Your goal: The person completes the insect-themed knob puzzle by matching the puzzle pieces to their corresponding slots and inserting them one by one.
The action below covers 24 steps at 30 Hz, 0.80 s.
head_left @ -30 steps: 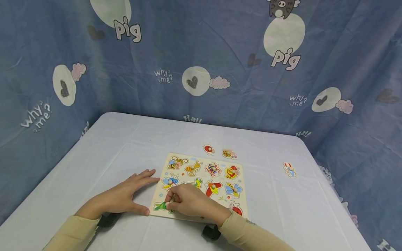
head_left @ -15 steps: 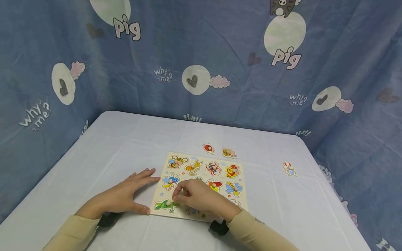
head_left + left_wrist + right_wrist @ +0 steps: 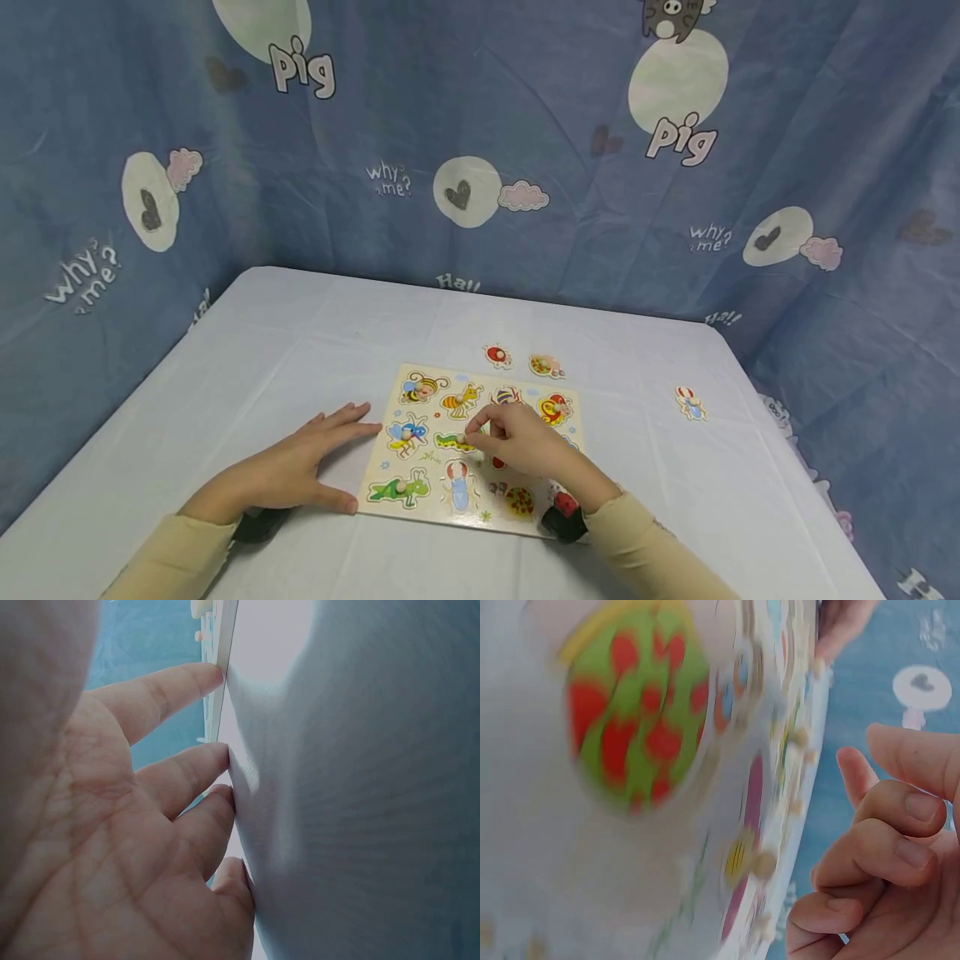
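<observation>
A wooden knob puzzle board (image 3: 480, 521) with insect pieces lies on the white table. My left hand (image 3: 281, 467) rests at its left side, fingers spread; in the left wrist view an index finger (image 3: 161, 694) reaches the board's edge. Over the middle of the board hovers my right hand (image 3: 528, 442), fingers loosely bent and holding nothing, nearest the caterpillar piece (image 3: 453, 442). The grasshopper piece (image 3: 401, 487) sits in the lower left slot. Beside it are a printed stag beetle slot (image 3: 460, 487) and a snail slot (image 3: 519, 502) without pieces. My right hand covers part of the pieces behind it.
Beyond the board lie a loose red ladybug piece (image 3: 497, 356) and a snail piece (image 3: 546, 366). Farther right is a loose stag beetle piece (image 3: 690, 404). A blue printed curtain (image 3: 570, 250) hangs behind the table.
My right hand has let go of the grasshopper piece and moved right and away over the board. The grasshopper now lies in its slot. My left hand has stayed put.
</observation>
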Each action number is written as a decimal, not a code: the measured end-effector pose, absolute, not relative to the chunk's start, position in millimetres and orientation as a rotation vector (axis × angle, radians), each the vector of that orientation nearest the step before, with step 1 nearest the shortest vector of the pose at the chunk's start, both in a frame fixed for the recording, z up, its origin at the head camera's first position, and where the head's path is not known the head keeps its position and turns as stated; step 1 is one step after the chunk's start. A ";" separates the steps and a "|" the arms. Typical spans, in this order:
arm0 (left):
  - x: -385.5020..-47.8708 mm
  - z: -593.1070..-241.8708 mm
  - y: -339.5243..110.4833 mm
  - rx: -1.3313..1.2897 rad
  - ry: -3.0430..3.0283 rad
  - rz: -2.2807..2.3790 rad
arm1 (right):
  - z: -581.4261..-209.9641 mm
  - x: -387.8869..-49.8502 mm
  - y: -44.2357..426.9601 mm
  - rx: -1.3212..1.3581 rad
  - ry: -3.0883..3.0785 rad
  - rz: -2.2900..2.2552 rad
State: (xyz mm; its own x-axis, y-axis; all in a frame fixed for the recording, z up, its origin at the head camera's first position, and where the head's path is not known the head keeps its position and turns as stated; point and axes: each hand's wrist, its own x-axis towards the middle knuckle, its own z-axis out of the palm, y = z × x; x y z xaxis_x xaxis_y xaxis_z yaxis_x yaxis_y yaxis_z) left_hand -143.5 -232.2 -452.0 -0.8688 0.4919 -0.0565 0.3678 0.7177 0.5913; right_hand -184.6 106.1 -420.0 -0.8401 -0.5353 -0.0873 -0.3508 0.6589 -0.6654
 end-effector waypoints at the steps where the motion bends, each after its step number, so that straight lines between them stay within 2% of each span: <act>1: -143.5 -452.2 -232.2 0.690 2.712 0.869 | -419.5 -186.3 110.0 -0.697 2.611 -0.963; 16: -141.1 -447.0 -232.8 0.697 2.716 0.872 | -417.3 -213.5 183.2 -0.364 2.758 -1.100; 24: -141.4 -448.2 -232.5 0.709 2.720 0.874 | -413.6 -225.8 231.2 -0.273 2.839 -1.107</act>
State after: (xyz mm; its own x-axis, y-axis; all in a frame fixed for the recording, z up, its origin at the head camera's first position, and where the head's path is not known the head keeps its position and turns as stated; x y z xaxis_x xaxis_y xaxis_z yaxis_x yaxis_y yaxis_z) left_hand -141.4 -232.5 -448.2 -0.8658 0.4989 -0.0398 0.3823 0.7106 0.5906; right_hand -225.8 231.2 -413.6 -0.9807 -0.1950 -0.0113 -0.1359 0.7227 -0.6776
